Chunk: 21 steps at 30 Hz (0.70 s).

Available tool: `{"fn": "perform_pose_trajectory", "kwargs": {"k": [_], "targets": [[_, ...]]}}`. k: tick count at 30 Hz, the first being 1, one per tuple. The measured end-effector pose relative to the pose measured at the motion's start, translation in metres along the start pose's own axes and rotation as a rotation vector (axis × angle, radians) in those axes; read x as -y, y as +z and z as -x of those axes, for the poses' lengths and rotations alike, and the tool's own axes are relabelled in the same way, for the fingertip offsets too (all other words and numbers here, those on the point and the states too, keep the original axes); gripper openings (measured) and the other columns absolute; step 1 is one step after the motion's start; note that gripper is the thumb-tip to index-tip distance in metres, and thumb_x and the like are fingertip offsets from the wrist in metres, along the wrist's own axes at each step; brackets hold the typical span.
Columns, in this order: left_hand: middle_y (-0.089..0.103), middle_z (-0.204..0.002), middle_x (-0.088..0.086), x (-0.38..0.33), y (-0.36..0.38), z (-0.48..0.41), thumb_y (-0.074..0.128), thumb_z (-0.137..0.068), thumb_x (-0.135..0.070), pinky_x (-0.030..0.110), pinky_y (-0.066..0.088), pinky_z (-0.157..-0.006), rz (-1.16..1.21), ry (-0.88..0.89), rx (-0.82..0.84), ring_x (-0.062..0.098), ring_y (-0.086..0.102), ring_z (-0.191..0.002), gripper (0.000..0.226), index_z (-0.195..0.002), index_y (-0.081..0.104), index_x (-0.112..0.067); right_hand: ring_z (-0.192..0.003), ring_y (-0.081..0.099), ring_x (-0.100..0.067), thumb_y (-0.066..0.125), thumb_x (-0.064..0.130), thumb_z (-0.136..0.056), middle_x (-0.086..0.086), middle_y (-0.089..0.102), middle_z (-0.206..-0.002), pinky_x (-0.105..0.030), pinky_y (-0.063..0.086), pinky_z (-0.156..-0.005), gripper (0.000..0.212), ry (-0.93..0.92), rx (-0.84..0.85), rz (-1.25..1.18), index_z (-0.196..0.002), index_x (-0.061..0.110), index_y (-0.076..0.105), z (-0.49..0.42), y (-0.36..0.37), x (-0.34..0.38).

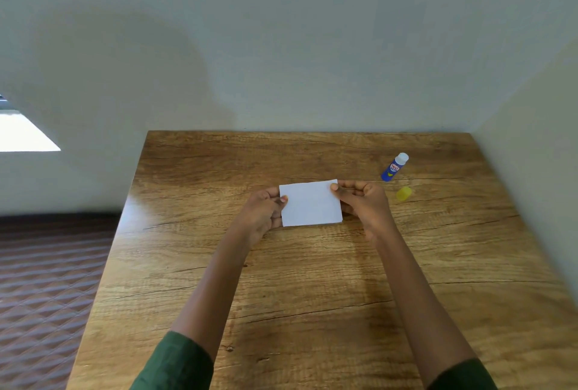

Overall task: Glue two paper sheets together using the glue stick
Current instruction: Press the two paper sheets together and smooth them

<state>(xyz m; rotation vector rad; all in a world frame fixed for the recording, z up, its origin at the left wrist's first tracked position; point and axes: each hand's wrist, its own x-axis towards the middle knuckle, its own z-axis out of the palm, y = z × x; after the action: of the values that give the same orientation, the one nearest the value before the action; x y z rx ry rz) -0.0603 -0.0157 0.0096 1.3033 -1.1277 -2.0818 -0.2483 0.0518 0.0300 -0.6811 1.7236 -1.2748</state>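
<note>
I saw the white paper (311,203) held over the counter (312,295) between both hands. The left hand (264,216) pinched its left edge, fingers (276,214) curled behind, and the right hand (362,202) pinched the upper right corner. The uncapped glue stick (394,167) sat beyond the right hand, with its yellow cap (404,193) just beside it.

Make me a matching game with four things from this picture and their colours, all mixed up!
Things:
1 glue stick
2 cap
3 paper
4 table

Colours:
A white
B brown
C blue
D yellow

Pairs: 1-C, 2-D, 3-A, 4-B
</note>
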Motion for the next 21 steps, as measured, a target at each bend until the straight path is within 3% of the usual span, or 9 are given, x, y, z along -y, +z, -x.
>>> {"fn": "perform_pose_trajectory", "kwargs": {"k": [5, 9, 12, 15, 21], "targets": [[0.058, -0.099, 0.013, 0.0001, -0.0003, -0.0006, 0.043, -0.097, -0.006, 0.022, 0.055, -0.061, -0.035, 0.008, 0.017, 0.022, 0.054, -0.090, 0.023, -0.100, 0.064, -0.015, -0.089, 0.071, -0.025, 0.076, 0.016, -0.077, -0.013, 0.074, -0.093, -0.039, 0.059, -0.078, 0.026, 0.005, -0.026, -0.016, -0.098, 0.002, 0.071, -0.0009, 0.0000, -0.0031], [0.049, -0.100, 0.012, 0.0033, -0.0019, -0.0064, 0.046, -0.096, -0.009, 0.036, 0.051, -0.088, -0.044, 0.002, 0.034, 0.024, 0.042, -0.096, 0.028, -0.089, 0.071, -0.018, -0.089, 0.071, -0.024, 0.076, 0.017, -0.077, -0.012, 0.074, -0.092, -0.040, 0.058, -0.080, 0.023, -0.005, -0.049, 0.009, -0.095, 0.003, 0.072, -0.0022, -0.0004, -0.0056], [0.046, -0.101, 0.013, 0.0015, -0.0021, -0.0052, 0.047, -0.095, -0.009, 0.042, 0.042, -0.095, -0.048, -0.019, 0.037, 0.024, 0.039, -0.098, 0.029, -0.087, 0.073, -0.016, -0.086, 0.071, -0.023, 0.075, 0.017, -0.078, -0.010, 0.074, -0.090, -0.037, 0.059, -0.075, 0.021, 0.001, -0.068, 0.025, -0.091, 0.002, 0.072, -0.0009, 0.0008, -0.0067], [0.053, -0.102, 0.013, -0.0014, -0.0003, -0.0029, 0.047, -0.095, -0.009, 0.043, 0.044, -0.098, -0.028, -0.017, 0.036, 0.026, 0.047, -0.097, 0.026, -0.090, 0.072, -0.014, -0.083, 0.071, -0.022, 0.074, 0.017, -0.079, -0.009, 0.074, -0.087, -0.034, 0.060, -0.070, 0.019, -0.017, -0.084, 0.039, -0.089, 0.001, 0.072, 0.0013, 0.0021, -0.0073], [0.066, -0.109, 0.013, -0.0047, 0.0046, 0.0007, 0.044, -0.096, -0.006, 0.038, 0.052, -0.091, -0.014, -0.007, -0.006, 0.025, 0.063, -0.103, 0.022, -0.109, 0.062, -0.007, -0.081, 0.071, -0.018, 0.074, 0.019, -0.079, -0.007, 0.074, -0.085, -0.035, 0.059, -0.072, 0.015, -0.043, -0.087, 0.065, -0.086, 0.005, 0.072, 0.0018, 0.0020, -0.0092]]}}
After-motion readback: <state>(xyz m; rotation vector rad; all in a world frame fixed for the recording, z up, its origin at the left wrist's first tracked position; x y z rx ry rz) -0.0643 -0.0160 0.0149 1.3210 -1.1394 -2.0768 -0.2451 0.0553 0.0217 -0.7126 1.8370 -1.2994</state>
